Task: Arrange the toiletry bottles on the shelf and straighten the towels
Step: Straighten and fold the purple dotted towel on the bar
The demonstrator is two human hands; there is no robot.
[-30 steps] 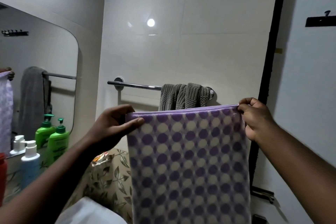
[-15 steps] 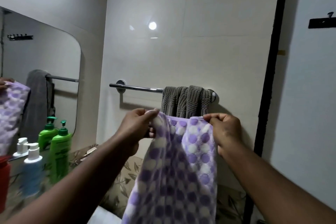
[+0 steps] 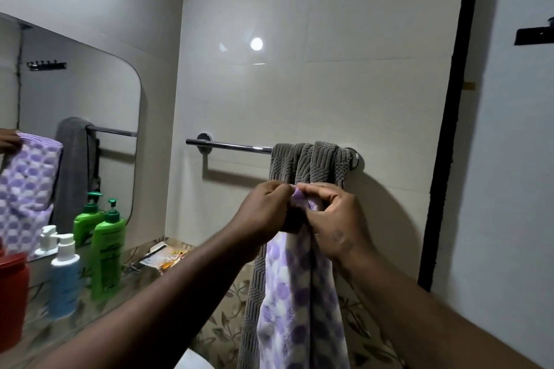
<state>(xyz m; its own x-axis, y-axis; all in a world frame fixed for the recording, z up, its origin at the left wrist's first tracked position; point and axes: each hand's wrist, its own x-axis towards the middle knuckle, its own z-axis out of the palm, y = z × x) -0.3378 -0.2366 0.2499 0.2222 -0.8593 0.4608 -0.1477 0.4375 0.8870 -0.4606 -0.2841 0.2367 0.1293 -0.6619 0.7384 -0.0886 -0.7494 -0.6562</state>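
- The purple dotted towel (image 3: 299, 302) hangs bunched, its top edge pinched between curled fingertips of both hands.
- The left hand (image 3: 265, 210) and right hand (image 3: 332, 219) meet (fingertips touching).
- Behind them, a grey towel (image 3: 308, 162) drapes the rail (image 3: 230, 146).

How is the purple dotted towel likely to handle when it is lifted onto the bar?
Probably floppy: the towel hangs in loose folds below where the left hand and right hand pinch it. Likely light, since fingertips alone seem to hold it. It may slip on the smooth bar unless draped evenly.
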